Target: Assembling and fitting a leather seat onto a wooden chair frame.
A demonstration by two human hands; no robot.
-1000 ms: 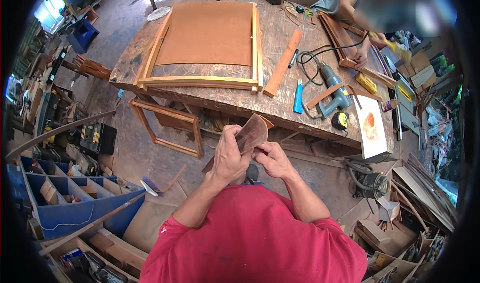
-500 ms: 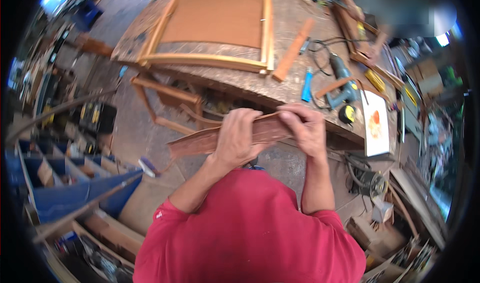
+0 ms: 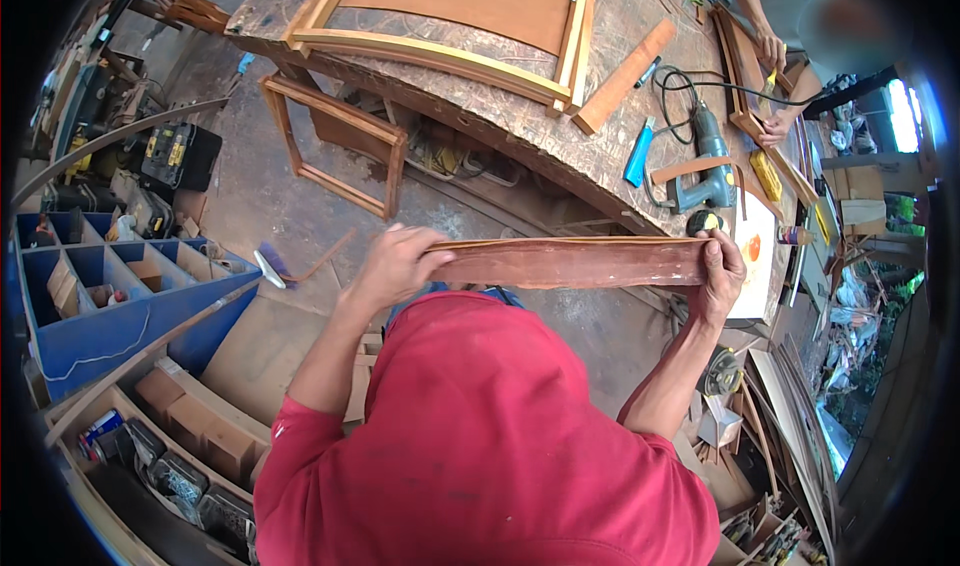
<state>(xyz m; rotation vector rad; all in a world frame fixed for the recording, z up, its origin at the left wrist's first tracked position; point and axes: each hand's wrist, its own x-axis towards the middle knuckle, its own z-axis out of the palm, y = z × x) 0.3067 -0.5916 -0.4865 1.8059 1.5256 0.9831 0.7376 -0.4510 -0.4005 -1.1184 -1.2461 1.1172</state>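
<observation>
Now that the folded sheet has been pulled out, the left hand (image 3: 392,266) and right hand (image 3: 720,276) pinch opposite ends of a reddish-brown sandpaper strip (image 3: 575,263), stretched taut between them below the workbench (image 3: 520,131) edge.

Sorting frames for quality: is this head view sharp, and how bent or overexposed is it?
Head view: the reddish strip and both hands, left hand and right hand, are sharp; the workbench edge bows from fisheye; corners are black; daylight blows out at the right rim.
</observation>
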